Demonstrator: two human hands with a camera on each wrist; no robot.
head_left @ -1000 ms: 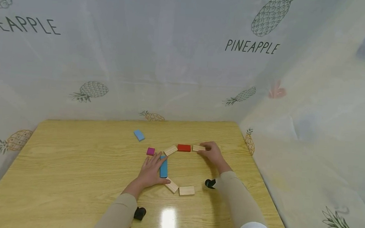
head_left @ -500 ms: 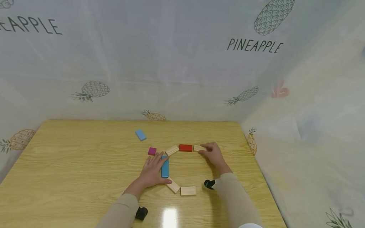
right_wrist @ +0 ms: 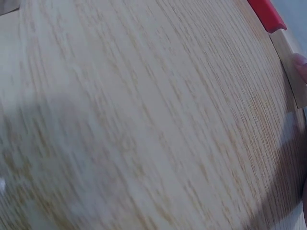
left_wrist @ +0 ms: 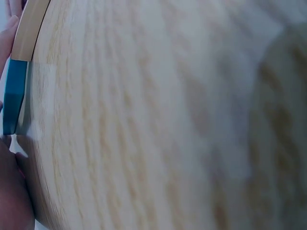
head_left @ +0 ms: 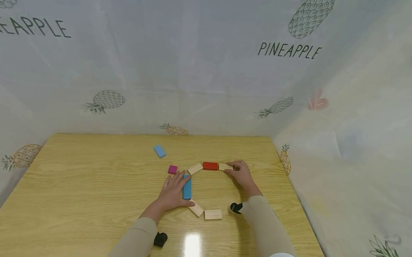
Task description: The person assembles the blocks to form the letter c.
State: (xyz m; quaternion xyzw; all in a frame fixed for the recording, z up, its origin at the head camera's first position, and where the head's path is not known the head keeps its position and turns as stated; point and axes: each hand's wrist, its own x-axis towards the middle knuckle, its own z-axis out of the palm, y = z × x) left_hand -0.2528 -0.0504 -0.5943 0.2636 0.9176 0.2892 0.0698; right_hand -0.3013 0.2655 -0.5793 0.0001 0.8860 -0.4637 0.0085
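Observation:
In the head view, my right hand (head_left: 240,173) pinches the outer end of a plain wooden block (head_left: 224,167), which lies end to end with a red block (head_left: 210,166). A fingertip (right_wrist: 301,60) shows on that block in the right wrist view. My left hand (head_left: 172,192) spreads along a blue block (head_left: 187,188), index finger at its far end and thumb at its near end, over the corner of another plain block (head_left: 197,209). One more plain block (head_left: 195,168) slants between the blue and red ones. Together the blocks make a curved row on the table.
A plain block (head_left: 213,214) lies at the near end of the row. Outside the curve are a small magenta block (head_left: 172,169) and a light blue block (head_left: 159,151). Pineapple-printed cloth (head_left: 196,63) hangs behind the wooden table (head_left: 97,176) and along its right side.
The small gap between the red block and the plain block in my right hand has narrowed. My left hand keeps its place by the blue block. The head view has shifted slightly.

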